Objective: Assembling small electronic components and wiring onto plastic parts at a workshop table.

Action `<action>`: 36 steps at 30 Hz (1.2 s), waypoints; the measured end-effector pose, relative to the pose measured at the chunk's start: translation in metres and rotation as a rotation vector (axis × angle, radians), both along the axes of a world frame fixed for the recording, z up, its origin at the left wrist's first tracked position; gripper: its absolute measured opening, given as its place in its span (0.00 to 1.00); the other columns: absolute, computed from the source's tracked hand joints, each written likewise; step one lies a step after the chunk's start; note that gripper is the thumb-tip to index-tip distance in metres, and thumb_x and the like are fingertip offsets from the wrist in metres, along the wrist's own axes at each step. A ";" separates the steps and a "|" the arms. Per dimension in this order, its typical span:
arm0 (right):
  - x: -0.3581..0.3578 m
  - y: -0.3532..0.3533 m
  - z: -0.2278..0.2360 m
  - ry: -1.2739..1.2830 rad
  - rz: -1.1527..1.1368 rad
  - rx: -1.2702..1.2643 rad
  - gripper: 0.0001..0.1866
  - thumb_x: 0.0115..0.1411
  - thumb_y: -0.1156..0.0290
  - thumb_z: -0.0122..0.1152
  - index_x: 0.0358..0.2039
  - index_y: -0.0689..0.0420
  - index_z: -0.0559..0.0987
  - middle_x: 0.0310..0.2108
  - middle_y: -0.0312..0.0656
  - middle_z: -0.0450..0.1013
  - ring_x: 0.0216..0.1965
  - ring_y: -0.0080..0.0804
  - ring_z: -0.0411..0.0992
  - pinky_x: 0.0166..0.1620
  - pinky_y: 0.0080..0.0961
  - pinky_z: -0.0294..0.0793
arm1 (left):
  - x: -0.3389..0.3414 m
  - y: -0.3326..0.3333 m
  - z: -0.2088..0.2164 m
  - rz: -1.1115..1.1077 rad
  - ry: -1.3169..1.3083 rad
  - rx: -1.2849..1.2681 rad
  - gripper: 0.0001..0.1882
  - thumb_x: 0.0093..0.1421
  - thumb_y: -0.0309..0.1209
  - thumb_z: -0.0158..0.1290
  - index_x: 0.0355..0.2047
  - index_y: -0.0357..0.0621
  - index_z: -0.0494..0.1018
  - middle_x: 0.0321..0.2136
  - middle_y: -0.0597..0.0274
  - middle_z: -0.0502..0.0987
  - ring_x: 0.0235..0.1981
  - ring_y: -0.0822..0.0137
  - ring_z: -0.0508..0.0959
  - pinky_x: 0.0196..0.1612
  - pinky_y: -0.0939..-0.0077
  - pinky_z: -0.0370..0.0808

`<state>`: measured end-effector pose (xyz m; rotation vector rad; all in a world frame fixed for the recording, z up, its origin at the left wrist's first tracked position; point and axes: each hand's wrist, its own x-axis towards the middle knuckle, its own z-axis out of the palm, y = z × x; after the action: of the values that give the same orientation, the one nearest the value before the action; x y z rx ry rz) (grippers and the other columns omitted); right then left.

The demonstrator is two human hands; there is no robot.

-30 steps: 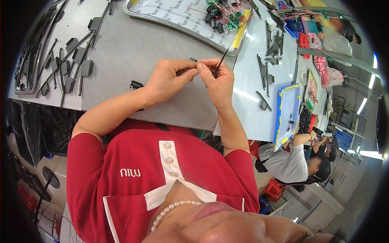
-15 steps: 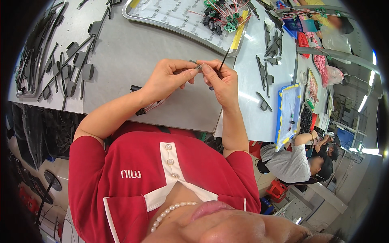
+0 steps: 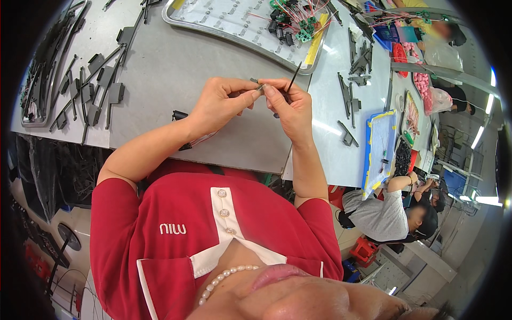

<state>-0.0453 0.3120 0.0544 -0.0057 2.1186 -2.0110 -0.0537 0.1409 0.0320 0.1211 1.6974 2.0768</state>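
Note:
Above the grey tabletop my two hands meet fingertip to fingertip. My left hand [image 3: 224, 102] pinches a small dark grey piece [image 3: 255, 80] between thumb and forefinger; fingers hide most of it. My right hand [image 3: 290, 110] is closed, its thumb and forefinger touching that same piece. A thin black rod [image 3: 295, 76] sticks up out of the right hand's grip, and its lower part is hidden in the palm. Beside my left forearm lies a black part [image 3: 180, 115] with red and white wires [image 3: 202, 138], partly covered by the arm.
A metal tray [image 3: 240, 41] ahead holds green circuit boards [image 3: 305, 30] with wires. Black plastic brackets [image 3: 101, 77] lie spread at left, and more brackets [image 3: 349, 98] at right. Farther right are a blue-edged tray [image 3: 380, 154] and a person in grey [image 3: 376, 216].
Both hands stay nearly in place, with only a slight shift of the right fingers and the rod. A dark-clothed person has come into view at the far right.

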 end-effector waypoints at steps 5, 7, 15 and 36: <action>-0.003 0.002 -0.006 -0.127 -0.025 -0.203 0.09 0.58 0.70 0.56 0.36 0.62 0.77 0.17 0.27 0.64 0.18 0.11 0.56 0.21 0.12 0.52 | 0.002 0.002 0.000 0.022 0.063 -0.030 0.12 0.57 0.32 0.53 0.35 0.36 0.77 0.19 0.70 0.72 0.21 0.83 0.66 0.21 0.87 0.62; -0.002 -0.002 -0.003 -0.090 -0.041 -0.154 0.09 0.58 0.71 0.56 0.37 0.62 0.77 0.17 0.28 0.64 0.18 0.11 0.57 0.21 0.11 0.52 | 0.002 0.002 0.000 0.026 0.056 -0.024 0.12 0.57 0.32 0.53 0.36 0.36 0.77 0.19 0.70 0.72 0.21 0.83 0.66 0.22 0.87 0.62; -0.002 0.012 0.002 -0.154 0.033 -0.090 0.10 0.58 0.71 0.57 0.39 0.61 0.77 0.25 0.30 0.71 0.23 0.11 0.63 0.27 0.09 0.63 | 0.000 0.001 0.006 -0.050 0.048 -0.069 0.13 0.58 0.33 0.52 0.37 0.35 0.75 0.20 0.69 0.73 0.22 0.83 0.67 0.24 0.86 0.64; -0.003 0.013 0.008 -0.052 0.053 0.077 0.11 0.57 0.72 0.58 0.40 0.61 0.78 0.29 0.32 0.72 0.24 0.15 0.67 0.28 0.11 0.65 | 0.000 0.000 0.003 -0.061 0.168 -0.172 0.11 0.58 0.30 0.51 0.38 0.36 0.75 0.20 0.67 0.73 0.20 0.81 0.66 0.23 0.82 0.65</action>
<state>-0.0485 0.3248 0.0628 0.0029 2.1397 -1.8786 -0.0540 0.1411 0.0355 0.2963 1.9388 1.9133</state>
